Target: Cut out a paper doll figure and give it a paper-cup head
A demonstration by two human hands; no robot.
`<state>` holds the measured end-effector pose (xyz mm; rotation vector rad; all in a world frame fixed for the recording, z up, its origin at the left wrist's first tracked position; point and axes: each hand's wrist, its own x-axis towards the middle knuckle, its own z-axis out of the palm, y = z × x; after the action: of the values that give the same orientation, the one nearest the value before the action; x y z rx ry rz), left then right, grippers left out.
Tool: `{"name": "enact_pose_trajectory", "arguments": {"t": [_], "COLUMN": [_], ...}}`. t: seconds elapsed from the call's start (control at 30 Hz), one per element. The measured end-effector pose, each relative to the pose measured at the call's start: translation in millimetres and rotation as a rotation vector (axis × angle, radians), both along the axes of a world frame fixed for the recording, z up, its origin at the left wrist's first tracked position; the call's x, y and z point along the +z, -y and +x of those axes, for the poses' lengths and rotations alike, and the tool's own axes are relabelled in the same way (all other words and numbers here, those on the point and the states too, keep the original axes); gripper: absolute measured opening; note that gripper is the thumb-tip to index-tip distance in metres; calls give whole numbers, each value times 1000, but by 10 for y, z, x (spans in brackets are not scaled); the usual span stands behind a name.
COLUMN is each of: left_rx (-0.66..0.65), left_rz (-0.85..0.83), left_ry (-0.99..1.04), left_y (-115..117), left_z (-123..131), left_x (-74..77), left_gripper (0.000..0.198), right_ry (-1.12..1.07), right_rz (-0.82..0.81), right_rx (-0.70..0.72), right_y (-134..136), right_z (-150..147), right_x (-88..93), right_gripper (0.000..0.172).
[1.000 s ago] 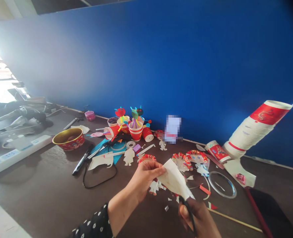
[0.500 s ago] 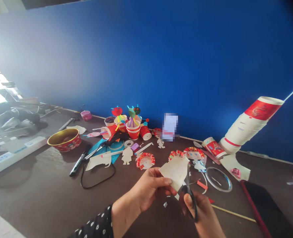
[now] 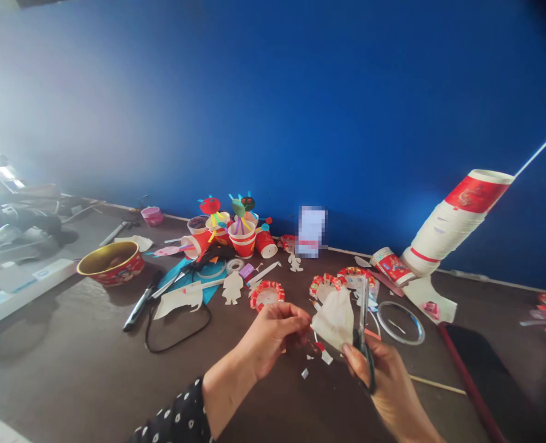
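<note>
My left hand (image 3: pixel 273 335) pinches the edge of a cream paper cut-out (image 3: pixel 335 319), held above the dark brown table (image 3: pixel 92 363). My right hand (image 3: pixel 388 384) grips black scissors (image 3: pixel 364 335) whose blades point up along the right side of the paper. Small paper scraps (image 3: pixel 316 360) lie on the table under my hands. Red-rimmed cup cut-outs (image 3: pixel 266 294) and paper figure shapes (image 3: pixel 231 287) lie just beyond.
A leaning stack of red-and-white paper cups (image 3: pixel 452 224) stands at the right by the blue wall. Decorated cups (image 3: pixel 242 234), a gold bowl (image 3: pixel 110 261), black markers (image 3: pixel 138 301), a tape ring (image 3: pixel 400 321), a black cable (image 3: pixel 175 335) and a white power strip (image 3: pixel 18 289) surround the work area.
The paper has turned and moved right, and the scissors have swung from below it to upright along its right side. The view has shifted slightly right.
</note>
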<state>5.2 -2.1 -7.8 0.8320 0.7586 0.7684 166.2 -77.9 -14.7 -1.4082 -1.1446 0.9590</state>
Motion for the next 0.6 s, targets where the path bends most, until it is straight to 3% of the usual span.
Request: {"name": "enact_pose_trajectory", "arguments": {"t": [0.13,0.23,0.4,0.6], "left_rx": [-22,-57,-38,-103], "left_rz": [24,63,177,291], "left_ry": [26,-93,-285,-242], "left_y": [-6,2,14,64], "left_z": [-24,-27,-6,50], "left_x": [28,35,40,1], "left_gripper": [17,21,16,15], "right_ry": [77,141,149,96], "right_rz": [-10,-3,24,24], "right_rx": [67,111,21,-3], "right_y": [-20,-26,-29,-25], "right_z": [34,46,56,52], "right_x": [-31,-43,-60,-70], "right_gripper": [25,22,32,33]}}
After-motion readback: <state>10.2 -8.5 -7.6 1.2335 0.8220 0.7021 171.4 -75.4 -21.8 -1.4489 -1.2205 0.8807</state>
